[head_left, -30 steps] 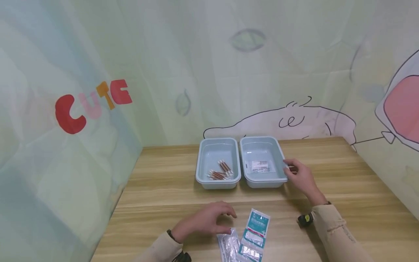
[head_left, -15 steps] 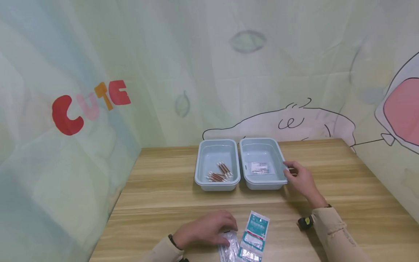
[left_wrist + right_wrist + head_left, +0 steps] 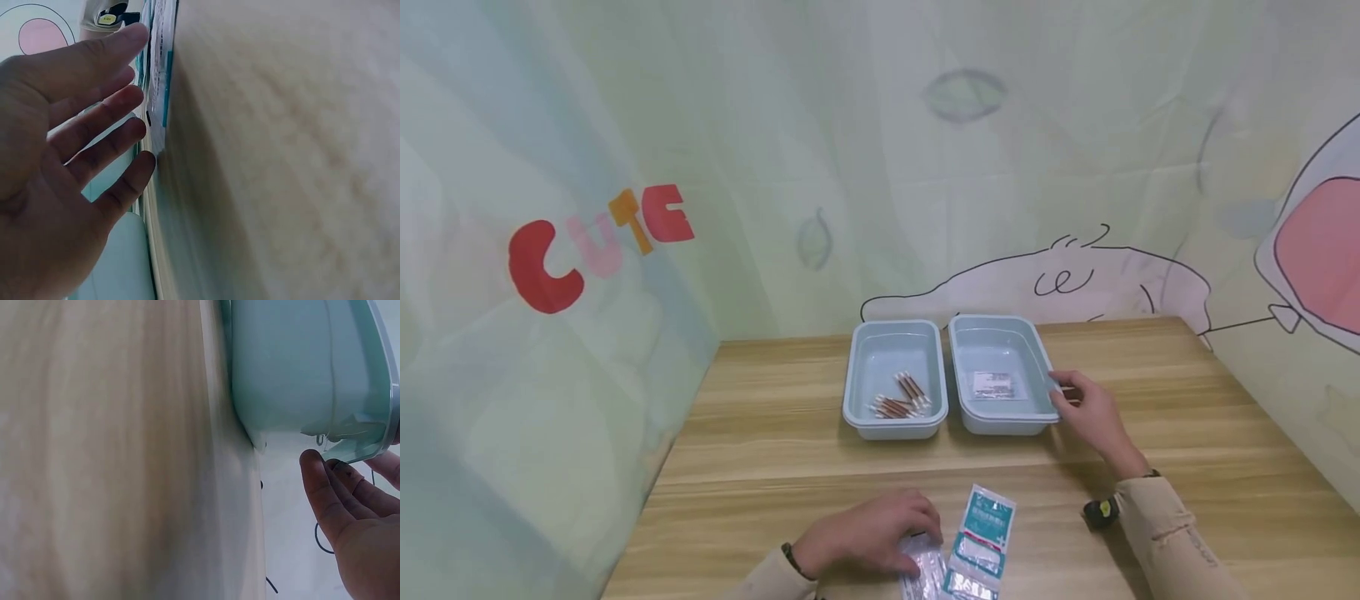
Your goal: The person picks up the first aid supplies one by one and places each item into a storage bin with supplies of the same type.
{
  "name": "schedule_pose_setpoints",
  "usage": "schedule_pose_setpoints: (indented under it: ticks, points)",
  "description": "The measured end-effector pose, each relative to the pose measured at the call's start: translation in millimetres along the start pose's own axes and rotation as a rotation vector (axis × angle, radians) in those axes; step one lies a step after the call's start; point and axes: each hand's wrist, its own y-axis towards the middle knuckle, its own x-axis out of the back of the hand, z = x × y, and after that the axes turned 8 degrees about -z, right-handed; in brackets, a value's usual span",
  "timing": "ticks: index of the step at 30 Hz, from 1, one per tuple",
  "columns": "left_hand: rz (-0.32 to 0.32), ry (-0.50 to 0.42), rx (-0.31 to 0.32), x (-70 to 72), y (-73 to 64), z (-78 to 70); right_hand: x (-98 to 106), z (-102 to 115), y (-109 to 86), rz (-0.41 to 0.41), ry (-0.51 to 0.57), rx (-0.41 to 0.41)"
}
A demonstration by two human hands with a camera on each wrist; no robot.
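My left hand point(image 3: 883, 529) is over the top end of a silver packet point(image 3: 922, 569) lying flat on the table. In the left wrist view its thumb and fingers point(image 3: 103, 162) are spread apart, gently bent, with tips right at the packet's edge. Beside that lies a teal-and-white printed packet point(image 3: 987, 521). My right hand point(image 3: 1093, 417) holds the right rim of the right light-blue plastic container point(image 3: 1007, 423), its thumb point(image 3: 322, 487) low against the outside in the right wrist view. A small clear packet with a white label point(image 3: 994, 386) lies inside this container.
A matching light-blue container point(image 3: 898, 429) stands close on the left, holding several brown-stemmed cotton swabs point(image 3: 895, 407). Both containers stand near the back of the wooden table point(image 3: 752, 467). A printed fabric backdrop point(image 3: 820, 167) rises behind and to the sides.
My left hand has come down and toward me onto the silver packet, now covering its top end. The right hand stays at the container's rim. The view has shifted slightly.
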Motion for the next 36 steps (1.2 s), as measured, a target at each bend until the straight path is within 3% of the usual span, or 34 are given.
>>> schedule_pose_setpoints:
  ticks: [4, 15, 21, 29, 33, 36]
  points:
    - [0.011, 0.016, -0.010, 0.3, -0.3, -0.7, 0, -1, -0.1, 0.001, 0.005, -0.004]
    - [0.093, -0.057, 0.013, 2.3, 0.4, 2.6, -1, -2, 0.8, 0.018, 0.006, -0.012]
    - [0.068, -0.042, -0.036, 1.7, 1.4, 3.5, 0, 0, 0.6, 0.023, 0.001, -0.024]
    - [0.040, 0.062, -0.118, -0.4, 7.1, -3.4, 0, 1, 0.2, 0.016, 0.010, -0.009]
    - [0.025, 0.159, -0.166, -4.8, 7.7, -7.0, 0, 1, 0.5, 0.020, 0.013, -0.016]
    - [0.032, 0.222, -0.162, -7.1, 7.8, -10.0, 1, 2, 0.5, 0.023, 0.010, -0.023]
